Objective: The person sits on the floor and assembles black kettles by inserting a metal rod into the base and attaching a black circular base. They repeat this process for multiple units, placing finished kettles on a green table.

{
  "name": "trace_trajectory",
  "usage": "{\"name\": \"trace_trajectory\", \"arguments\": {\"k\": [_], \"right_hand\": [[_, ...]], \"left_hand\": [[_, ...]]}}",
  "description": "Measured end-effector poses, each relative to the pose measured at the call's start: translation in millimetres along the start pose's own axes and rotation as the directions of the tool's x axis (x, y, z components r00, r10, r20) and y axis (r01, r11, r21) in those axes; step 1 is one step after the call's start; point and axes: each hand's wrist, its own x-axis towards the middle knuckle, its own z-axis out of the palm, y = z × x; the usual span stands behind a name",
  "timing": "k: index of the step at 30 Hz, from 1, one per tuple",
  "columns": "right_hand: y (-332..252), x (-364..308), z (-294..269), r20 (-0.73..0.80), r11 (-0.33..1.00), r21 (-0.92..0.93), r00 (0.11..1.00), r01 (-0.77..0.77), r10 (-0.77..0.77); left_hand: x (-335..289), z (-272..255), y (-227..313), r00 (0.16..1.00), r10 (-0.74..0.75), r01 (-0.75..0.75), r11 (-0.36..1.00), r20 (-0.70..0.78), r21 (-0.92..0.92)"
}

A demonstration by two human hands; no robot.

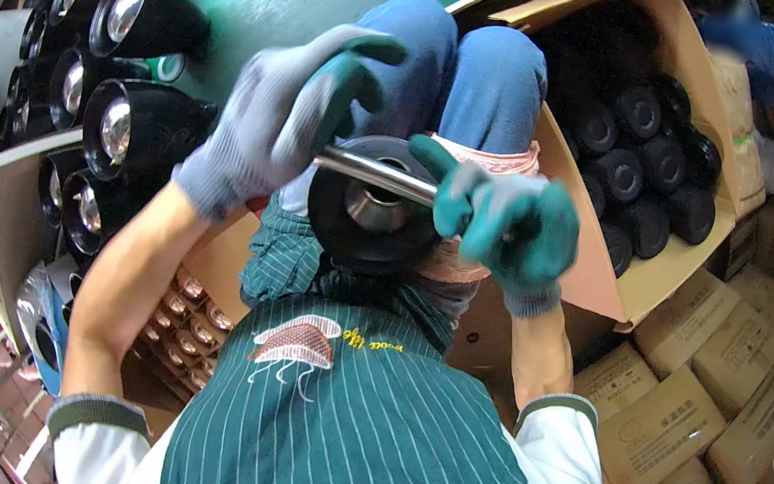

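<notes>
One metal rod (377, 176) crosses one black ring-shaped part (334, 224)

Seen from above, a person in a green striped apron (377, 433) and blue jeans (494, 87) works with gloves on, the ring-shaped part at the lap, between the two hands and just below the knees in the view. A silvery cone shows at its centre. The rod passes over its upper side at a slight slant; whether the two touch cannot be told.

The right hand (521, 228) closes around the rod's right end, its fingers curled in and its forefinger reaching out above the metal. The left hand (277, 108) is at the other end, half open, its upper fingers bent loosely and apart from the rod, its thumb side next to it. The rod's end disappears there, so how firmly this hand has hold of it cannot be told.

A pink cloth (486, 159) lies over the right leg. To the left, many black cups (168, 121) with shiny insides are stacked on their sides, near a grey bar (9, 167). To the right, an open cardboard box (568, 220) holds dozens of black round pieces (626, 173). Copper-coloured pieces (187, 322) sit in rows beside the left forearm, while closed cartons (650, 436) fill the lower right.
</notes>
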Motion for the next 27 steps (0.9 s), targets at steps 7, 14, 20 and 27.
{"name": "trace_trajectory", "arguments": {"k": [7, 14, 20, 27], "right_hand": [[-37.4, 19.4, 40.8, 0.493, 0.67, -0.685, 0.86, 0.287, 0.135], [-4.7, 59.7, 108.8, 0.566, 0.39, -0.813, 0.744, 0.432, 0.356], [-17.7, 56.3, 106.8, 0.491, 0.427, -0.829, 0.836, 0.361, 0.246], [-15.2, -40.9, 54.8, -0.397, 0.58, -0.758, 0.916, -0.298, -0.048]], "left_hand": [[74.8, 13.7, -56.1, 0.862, 0.426, -0.393, 0.904, 0.274, -0.168], [119.6, 86.2, -62.5, 0.792, 0.593, -0.559, 0.801, 0.148, -0.216], [109.1, 55.6, -57.6, 0.869, 0.404, -0.385, 0.915, 0.287, -0.123], [44.3, -40.7, -150.3, 0.885, -0.463, 0.425, 0.847, -0.05, -0.321]]}}
